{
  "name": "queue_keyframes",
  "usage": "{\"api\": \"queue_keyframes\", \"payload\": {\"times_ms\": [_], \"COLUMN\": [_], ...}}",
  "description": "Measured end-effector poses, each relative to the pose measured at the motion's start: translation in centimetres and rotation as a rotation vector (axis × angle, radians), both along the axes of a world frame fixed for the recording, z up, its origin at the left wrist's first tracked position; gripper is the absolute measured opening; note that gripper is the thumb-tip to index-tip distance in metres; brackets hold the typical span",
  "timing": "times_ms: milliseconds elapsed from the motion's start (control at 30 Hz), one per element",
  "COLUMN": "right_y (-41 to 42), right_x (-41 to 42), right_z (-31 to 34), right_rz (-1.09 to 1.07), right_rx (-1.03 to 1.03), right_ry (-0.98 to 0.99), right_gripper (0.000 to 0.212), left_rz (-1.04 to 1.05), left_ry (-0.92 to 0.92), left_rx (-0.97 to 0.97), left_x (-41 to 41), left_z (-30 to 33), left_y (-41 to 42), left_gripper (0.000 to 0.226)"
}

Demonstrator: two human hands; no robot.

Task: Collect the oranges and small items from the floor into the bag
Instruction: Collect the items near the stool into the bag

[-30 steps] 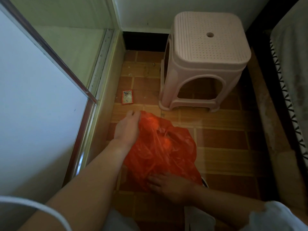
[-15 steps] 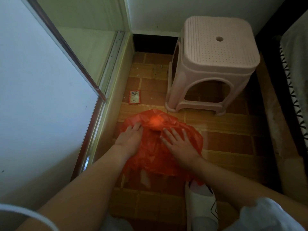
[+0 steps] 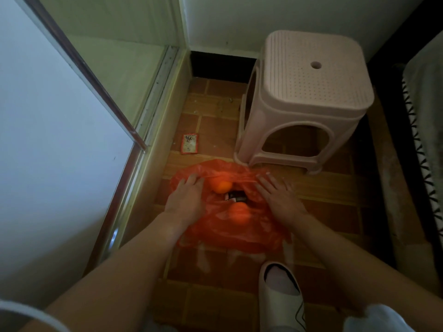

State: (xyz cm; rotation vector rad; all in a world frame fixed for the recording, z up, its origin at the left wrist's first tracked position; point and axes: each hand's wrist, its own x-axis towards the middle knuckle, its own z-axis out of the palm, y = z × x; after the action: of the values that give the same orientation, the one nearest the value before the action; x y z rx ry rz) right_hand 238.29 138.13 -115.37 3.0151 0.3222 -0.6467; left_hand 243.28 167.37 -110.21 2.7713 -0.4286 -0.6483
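Note:
A thin red plastic bag (image 3: 242, 234) lies spread on the tiled floor in front of me. My left hand (image 3: 185, 200) rests flat on its left side, fingers apart. My right hand (image 3: 279, 200) presses on its right side, fingers spread. Between the hands the bag's mouth gapes. One orange (image 3: 221, 186) shows in the opening, and a second orange (image 3: 238, 213) sits under the red film nearer me. A small dark item (image 3: 236, 196) lies between the two oranges. A small red packet (image 3: 189, 143) lies on the floor beyond the bag, near the door track.
A pink plastic stool (image 3: 309, 97) stands just beyond the bag on the right. A sliding glass door and its metal track (image 3: 134, 149) run along the left. A patterned mattress edge (image 3: 422, 144) lines the right. My white slipper (image 3: 281, 295) is at the bottom.
Both hands have moved apart across the bag, spreading its mouth. Two oranges and a dark item now show between them. The view has shifted left.

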Motion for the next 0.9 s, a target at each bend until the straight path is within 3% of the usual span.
{"api": "queue_keyframes", "payload": {"times_ms": [67,167,300,433,500,633,767,900], "right_y": [-0.3,-0.6,-1.3,0.0,1.5,3.3,1.4,-1.1], "right_x": [-0.1,0.1,0.1,-0.6,-0.4,1.6,4.3,5.1], "right_z": [-0.2,0.1,0.0,1.5,1.9,0.7,-0.5,-1.3], "right_rz": [-0.027,-0.237,-0.439,-0.148,-0.002,0.187,0.242,0.212], "right_rx": [0.021,0.166,0.331,0.266,0.269,0.203,0.049,-0.083], "right_ry": [0.039,0.094,0.086,-0.253,-0.312,-0.215,-0.064,0.024], "right_gripper": [0.075,0.095,0.081,0.072,0.071,0.069,0.07,0.067], "left_rz": [0.079,0.118,0.182,0.096,0.059,0.01,-0.028,0.016], "left_ry": [0.0,0.013,0.05,0.08,0.067,0.05,0.028,0.112], "left_rx": [0.004,0.078,0.087,0.086,0.103,0.154,0.257,0.289], "left_x": [0.0,0.1,0.3,0.4,0.5,0.5,0.6,0.7], "left_z": [-0.2,-0.6,-1.2,-1.9,-2.2,-2.3,-2.7,-2.7], "left_y": [-0.7,-1.6,-2.6,-2.9,-2.9,-2.9,-1.6,-0.4], "left_gripper": [0.057,0.062,0.075,0.087,0.088,0.084,0.072,0.088]}}
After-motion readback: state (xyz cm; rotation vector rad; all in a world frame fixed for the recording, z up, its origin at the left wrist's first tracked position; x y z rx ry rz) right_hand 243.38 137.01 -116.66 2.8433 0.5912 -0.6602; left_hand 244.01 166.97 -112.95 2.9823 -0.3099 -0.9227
